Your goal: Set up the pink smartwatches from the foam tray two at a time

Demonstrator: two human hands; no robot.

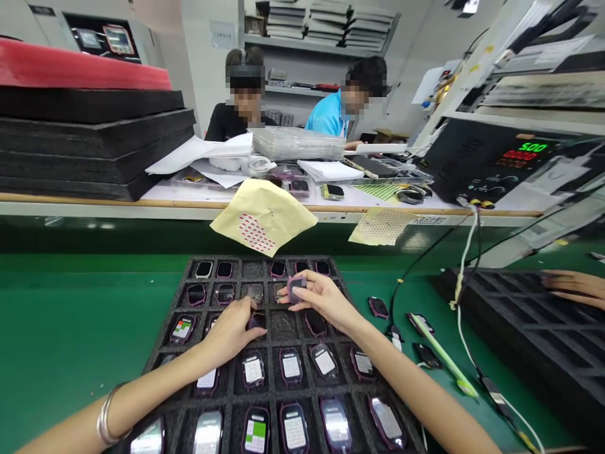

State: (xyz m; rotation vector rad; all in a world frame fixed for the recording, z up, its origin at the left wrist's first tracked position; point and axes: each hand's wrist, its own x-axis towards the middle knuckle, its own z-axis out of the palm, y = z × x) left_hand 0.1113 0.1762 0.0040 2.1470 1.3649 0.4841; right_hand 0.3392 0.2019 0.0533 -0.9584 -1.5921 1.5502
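Purple-framed watch-like devices sit in the compartments of a black foam tray [276,395], some with lit screens. My right hand [319,296] holds one small purple-framed device [297,289] between thumb and fingers, raised over the tray's second row. Lower and to the left, my left hand [236,325] has its thumb and fingers closed around a dark device [258,320] at a compartment in the third row. A silver bracelet circles my left wrist. Just right of my left fingers is a compartment with no device visible.
Cables, a green pen-like stick [444,356] and loose devices lie on the green mat right of the tray. Another foam tray [534,334] is at the far right, with a person's hand over it. A shelf with a power supply [491,164] stands ahead; two people sit behind.
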